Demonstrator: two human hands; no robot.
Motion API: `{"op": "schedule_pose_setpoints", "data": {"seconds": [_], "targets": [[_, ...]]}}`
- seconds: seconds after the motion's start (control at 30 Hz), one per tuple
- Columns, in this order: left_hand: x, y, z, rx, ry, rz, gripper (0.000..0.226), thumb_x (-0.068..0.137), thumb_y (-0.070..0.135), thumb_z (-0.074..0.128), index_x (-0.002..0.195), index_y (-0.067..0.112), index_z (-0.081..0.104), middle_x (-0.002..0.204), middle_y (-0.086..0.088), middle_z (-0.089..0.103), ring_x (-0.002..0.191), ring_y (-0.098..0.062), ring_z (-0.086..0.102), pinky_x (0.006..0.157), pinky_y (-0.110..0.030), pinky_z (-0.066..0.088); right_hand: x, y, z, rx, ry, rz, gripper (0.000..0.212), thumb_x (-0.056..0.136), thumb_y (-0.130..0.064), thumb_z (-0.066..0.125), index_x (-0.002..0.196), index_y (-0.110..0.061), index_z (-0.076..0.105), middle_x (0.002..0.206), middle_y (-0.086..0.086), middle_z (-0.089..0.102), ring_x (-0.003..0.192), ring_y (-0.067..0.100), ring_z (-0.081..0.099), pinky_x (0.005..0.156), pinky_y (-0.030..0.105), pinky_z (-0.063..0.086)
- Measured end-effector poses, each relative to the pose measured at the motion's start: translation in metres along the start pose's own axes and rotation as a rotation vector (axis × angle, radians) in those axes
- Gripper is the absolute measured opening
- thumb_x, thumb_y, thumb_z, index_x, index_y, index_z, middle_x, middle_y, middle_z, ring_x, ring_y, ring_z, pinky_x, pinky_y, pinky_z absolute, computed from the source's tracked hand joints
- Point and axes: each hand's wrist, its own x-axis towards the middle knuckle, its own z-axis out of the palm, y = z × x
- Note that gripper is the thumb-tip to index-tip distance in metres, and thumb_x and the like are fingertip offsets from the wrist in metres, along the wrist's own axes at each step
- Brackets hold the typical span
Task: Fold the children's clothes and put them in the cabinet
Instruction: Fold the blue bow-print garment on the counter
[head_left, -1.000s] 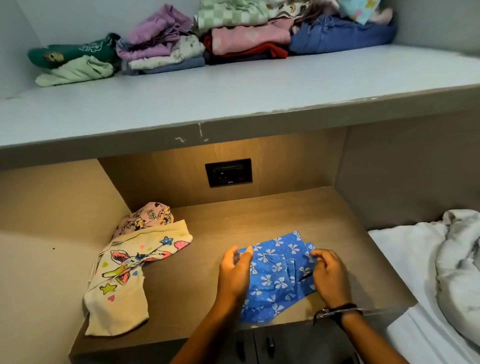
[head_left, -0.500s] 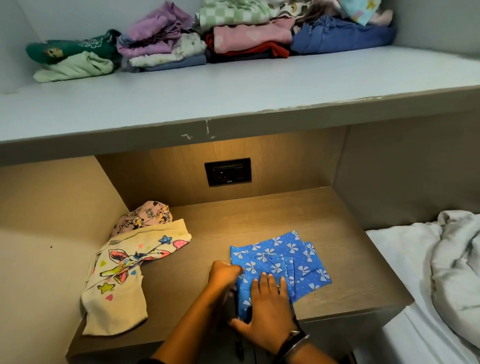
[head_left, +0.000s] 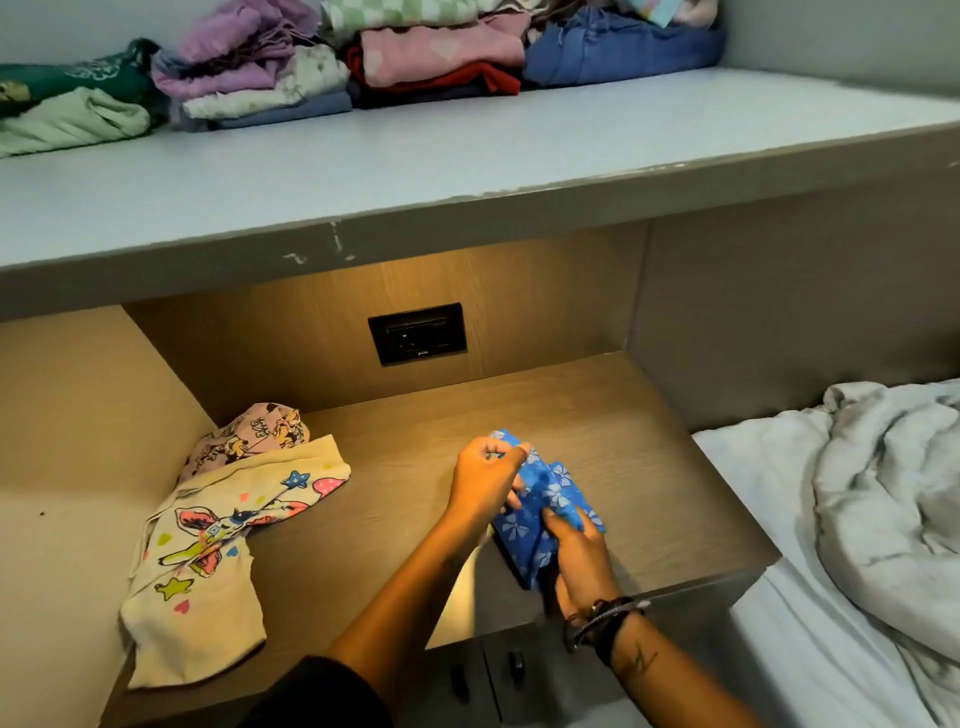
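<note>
A small blue garment with white bows (head_left: 546, 506), folded into a narrow bundle, is lifted a little off the wooden counter (head_left: 623, 447). My left hand (head_left: 485, 480) grips its upper end and my right hand (head_left: 579, 558) grips its lower end. A cream garment with cartoon prints (head_left: 208, 561) lies unfolded at the counter's left, and a pink printed garment (head_left: 249, 434) is crumpled behind it. Folded clothes (head_left: 363, 57) are stacked in piles at the back of the grey upper shelf (head_left: 467, 156).
A black socket plate (head_left: 417, 333) sits in the counter's back wall. A bed with a white sheet (head_left: 769, 519) and a rumpled grey blanket (head_left: 893, 499) lies to the right. Cabinet doors with dark handles (head_left: 488, 670) are below the counter's front edge.
The blue garment lay flat on the counter while my hands pressed and folded it; now both hands have gathered it into a bundle and raised it off the surface.
</note>
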Motion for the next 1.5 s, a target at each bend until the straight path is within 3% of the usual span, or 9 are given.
{"op": "schedule_pose_setpoints", "data": {"seconds": [0.13,0.3,0.47,0.6,0.83,0.97,1.07,1.3,1.5], "targets": [[0.004,-0.015,0.012,-0.035,0.005,0.082,0.009,0.094,0.013,0.059,0.099,0.006,0.055,0.075,-0.008,0.062,0.053,-0.014,0.056,0.04,-0.015,0.042,0.023,-0.009,-0.021,0.073,0.087,0.056,0.024,0.091,0.001,0.052,0.112,0.002,0.064,0.107,0.026,0.07,0.098,0.042,0.067,0.092,0.054,0.052],[0.0,-0.052,0.014,0.159,0.14,0.188,0.017,0.09,0.012,0.063,0.107,0.012,0.059,0.108,-0.009,0.06,0.099,-0.02,0.06,0.085,-0.031,0.053,0.035,-0.014,-0.04,-0.288,0.141,-0.09,0.024,0.086,0.005,0.057,0.105,-0.006,0.067,0.099,0.014,0.073,0.086,0.024,0.069,0.083,0.039,0.055],[-0.005,-0.083,0.022,0.844,-0.005,0.46,0.046,0.1,0.038,0.041,0.145,0.026,0.04,0.158,0.009,0.021,0.149,-0.014,0.009,0.119,-0.038,0.001,0.037,-0.017,-0.051,-0.38,0.02,-0.162,0.053,0.078,0.024,0.045,0.111,-0.014,0.064,0.102,-0.001,0.07,0.083,0.005,0.071,0.066,0.02,0.058],[-0.001,-0.095,0.022,1.041,-0.11,0.401,0.055,0.103,0.047,0.018,0.154,0.027,0.014,0.164,0.001,0.004,0.15,-0.016,-0.006,0.118,-0.037,-0.008,0.041,-0.022,-0.056,-0.423,0.004,-0.258,0.039,0.087,0.014,0.051,0.107,-0.015,0.065,0.107,0.0,0.067,0.093,0.007,0.067,0.07,0.019,0.058],[-0.004,-0.091,0.025,1.277,-0.011,0.223,0.064,0.1,0.05,0.02,0.154,0.016,0.016,0.163,-0.012,0.009,0.15,-0.025,0.003,0.12,-0.046,0.002,0.063,-0.025,-0.052,-0.796,-0.045,-0.336,0.033,0.091,0.006,0.05,0.114,-0.011,0.065,0.116,0.006,0.067,0.104,0.017,0.064,0.083,0.023,0.056],[-0.012,-0.079,0.037,1.206,0.052,0.45,0.062,0.1,0.04,0.028,0.154,0.015,0.013,0.163,-0.011,0.0,0.15,-0.026,-0.006,0.119,-0.044,-0.008,0.079,-0.035,-0.051,-0.942,-0.068,-0.302,0.032,0.088,0.005,0.054,0.108,-0.017,0.067,0.111,0.004,0.069,0.095,0.015,0.064,0.072,0.012,0.049],[-0.012,-0.081,0.049,1.139,-0.096,0.532,0.06,0.101,0.045,0.022,0.154,0.019,0.014,0.164,-0.003,0.003,0.15,-0.019,-0.007,0.116,-0.038,-0.013,0.086,-0.042,-0.051,-1.037,-0.13,-0.314,0.03,0.086,0.003,0.058,0.109,-0.015,0.068,0.114,0.006,0.068,0.104,0.021,0.063,0.089,0.026,0.05],[-0.009,-0.104,0.041,1.189,-0.152,0.442,0.067,0.097,0.059,0.017,0.155,0.026,0.005,0.164,0.002,-0.002,0.15,-0.017,-0.009,0.118,-0.037,-0.008,0.088,-0.05,-0.065,-1.707,-0.219,-0.469,0.043,0.088,-0.045,0.059,0.128,-0.031,0.054,0.13,-0.005,0.052,0.116,0.019,0.046,0.094,0.032,0.041],[-0.029,-0.094,0.053,0.783,0.268,0.126,0.085,0.086,0.063,0.05,0.15,0.015,0.021,0.16,-0.01,0.017,0.146,-0.029,0.017,0.116,-0.044,0.019,0.095,-0.064,-0.051,-1.511,-0.145,-0.132,0.035,0.07,-0.035,0.079,0.092,-0.017,0.058,0.089,0.0,0.061,0.086,0.023,0.06,0.075,0.032,0.048]]}}
